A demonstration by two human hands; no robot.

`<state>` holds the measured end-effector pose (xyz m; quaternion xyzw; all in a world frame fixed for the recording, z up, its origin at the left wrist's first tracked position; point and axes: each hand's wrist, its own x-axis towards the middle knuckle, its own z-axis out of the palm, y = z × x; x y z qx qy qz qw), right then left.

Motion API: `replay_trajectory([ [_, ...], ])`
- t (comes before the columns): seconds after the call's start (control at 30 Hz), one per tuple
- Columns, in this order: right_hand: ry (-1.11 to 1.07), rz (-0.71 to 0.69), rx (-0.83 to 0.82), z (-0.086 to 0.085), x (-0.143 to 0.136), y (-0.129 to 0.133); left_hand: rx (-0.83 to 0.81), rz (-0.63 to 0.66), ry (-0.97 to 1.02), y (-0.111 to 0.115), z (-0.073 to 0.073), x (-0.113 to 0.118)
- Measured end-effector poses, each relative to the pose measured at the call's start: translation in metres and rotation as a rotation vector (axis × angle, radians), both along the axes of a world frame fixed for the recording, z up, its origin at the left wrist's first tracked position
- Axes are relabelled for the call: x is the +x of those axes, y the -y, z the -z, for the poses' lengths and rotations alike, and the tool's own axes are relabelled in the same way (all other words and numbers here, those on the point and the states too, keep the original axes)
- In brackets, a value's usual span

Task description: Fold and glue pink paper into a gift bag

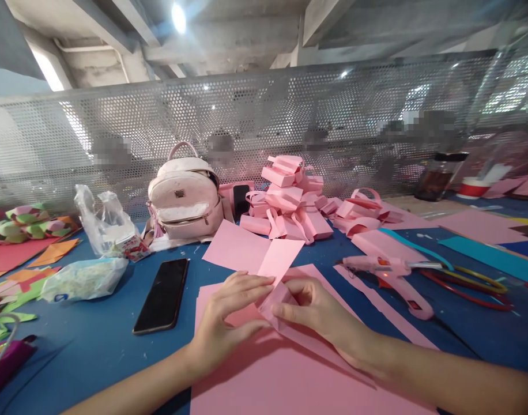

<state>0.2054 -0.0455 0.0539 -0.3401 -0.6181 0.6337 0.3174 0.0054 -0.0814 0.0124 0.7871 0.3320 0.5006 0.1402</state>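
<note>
Both hands meet at a folded piece of pink paper (278,306) above large pink sheets (264,377) near the front middle of the table. My left hand (229,314) holds the piece's left side, with its fingers stretched along the top and the thumb below. On the right side, my right hand (318,314) pinches the paper between thumb and curled fingers. A flat pink strip (282,256) sticks up behind the fingers. Right of my hands lies a pink glue gun (387,271). Folded pink paper pieces (290,202) are heaped behind.
A black phone (162,297) lies left of my hands, with a plastic packet (85,278) beyond it. A pale pink backpack (184,202) stands at the back before a perforated metal screen (255,109). Scissors-like coloured loops (471,282) and a dark bottle (439,176) are right.
</note>
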Motion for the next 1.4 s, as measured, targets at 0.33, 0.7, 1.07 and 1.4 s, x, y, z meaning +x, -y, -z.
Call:
replay_trajectory([
  [0.33,0.015,-0.011,0.098,-0.0001,-0.0003,-0.0015,-0.011,0.018,-0.015,-0.0009,-0.0008,0.0004],
  [0.7,0.053,-0.02,0.224,-0.0035,0.0042,-0.0004,0.014,0.018,-0.046,-0.0002,-0.0014,0.0011],
  [1.07,0.063,-0.02,0.28,-0.0051,0.0037,0.0025,0.034,0.044,-0.077,0.0011,-0.001,0.0002],
  [1.4,0.068,-0.04,0.307,-0.0009,0.0045,0.0001,0.038,0.068,-0.095,-0.0011,-0.0011,-0.0009],
])
